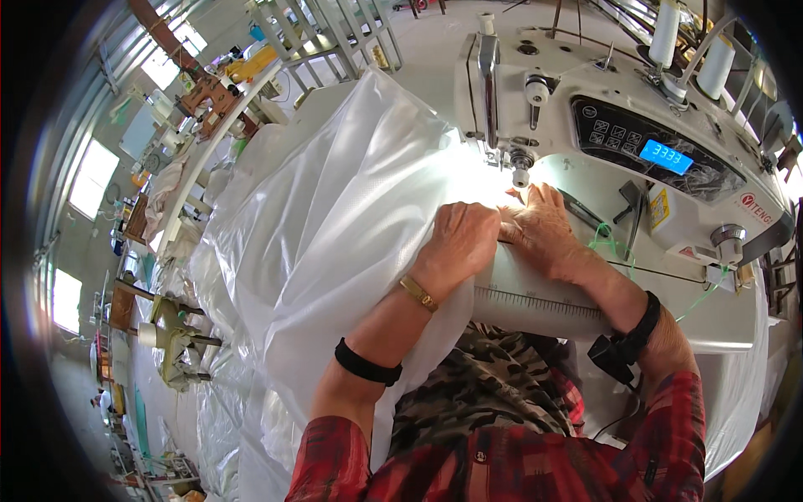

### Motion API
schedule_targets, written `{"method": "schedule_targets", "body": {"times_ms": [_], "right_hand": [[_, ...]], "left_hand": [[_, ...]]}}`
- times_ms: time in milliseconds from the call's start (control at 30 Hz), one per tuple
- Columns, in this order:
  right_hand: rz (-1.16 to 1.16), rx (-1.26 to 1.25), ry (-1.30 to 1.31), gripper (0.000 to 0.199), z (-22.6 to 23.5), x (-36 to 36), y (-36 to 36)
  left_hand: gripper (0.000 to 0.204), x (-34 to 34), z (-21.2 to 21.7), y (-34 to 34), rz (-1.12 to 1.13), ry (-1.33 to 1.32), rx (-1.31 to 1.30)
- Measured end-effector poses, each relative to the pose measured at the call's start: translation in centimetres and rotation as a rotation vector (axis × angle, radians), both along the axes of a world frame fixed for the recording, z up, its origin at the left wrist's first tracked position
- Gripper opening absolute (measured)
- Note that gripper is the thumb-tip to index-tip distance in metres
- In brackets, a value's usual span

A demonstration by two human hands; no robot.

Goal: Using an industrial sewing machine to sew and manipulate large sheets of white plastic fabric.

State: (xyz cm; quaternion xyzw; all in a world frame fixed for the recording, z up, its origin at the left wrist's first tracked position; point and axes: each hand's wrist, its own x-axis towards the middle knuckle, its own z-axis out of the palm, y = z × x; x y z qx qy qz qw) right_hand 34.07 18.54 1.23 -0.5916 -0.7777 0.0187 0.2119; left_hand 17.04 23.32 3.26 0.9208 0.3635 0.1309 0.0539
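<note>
Both hands at the sewing machine, white sheet spread to its left

In the head view, the sewing machine (535, 71) stands on a pale worktop (711, 326), its needle end brightly lit. The translucent white sheet (309, 217) lies to the left of the machine, its folds reaching up to the needle end and hanging down past the worktop. The left hand (460, 238) is just on the near side of the needle end, at the sheet's right edge; its fingers are curled narrow, and I cannot tell whether they pinch the sheet. The right hand (542, 230) is beside it, in front of the machine's needle end, its fingers close together and partly lost in the glare; what they hold, if anything, cannot be told.

On the near side of the machine's arm, to the right of the right hand, lie a slim dark tool (585, 211) and a black T-shaped piece (631, 201). A loose green thread (606, 237) curls close by. The machine's front carries a black control panel (611, 134) with a lit blue display (667, 156). White thread cones (715, 69) stand behind the machine. Well beyond its left side is a grey metal frame (330, 46).
</note>
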Motion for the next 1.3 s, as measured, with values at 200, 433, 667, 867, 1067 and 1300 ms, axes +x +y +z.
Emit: {"method": "schedule_targets", "body": {"times_ms": [200,433,667,867,1067,1300], "right_hand": [[0.044,-0.006,0.047,0.032,0.2,0.6,0.2],[0.031,-0.045,0.068,0.033,0.4,0.6,-0.1],[0.045,-0.095,-0.006,0.031,0.5,0.5,0.1],[0.071,0.077,-0.008,0.03,-0.8,0.8,0.2],[0.056,-0.064,-0.078,0.033,0.4,0.2,0.1],[0.046,0.012,-0.051,0.038,-0.4,0.6,0.1]], "left_hand": [[0.019,-2.4,-1.1,-3.6,0.027,-0.194,0.247],[0.021,-3.2,-1.1,-5.5,0.095,-0.089,-0.017],[0.018,-2.4,-1.1,-3.0,0.008,-0.027,0.042],[0.02,-2.5,-2.5,-1.4,-0.021,-0.064,0.107],[0.027,-2.1,-2.5,-0.6,-0.03,-0.218,0.184],[0.024,-1.2,-3.4,0.1,-0.022,-0.227,0.231]]}}
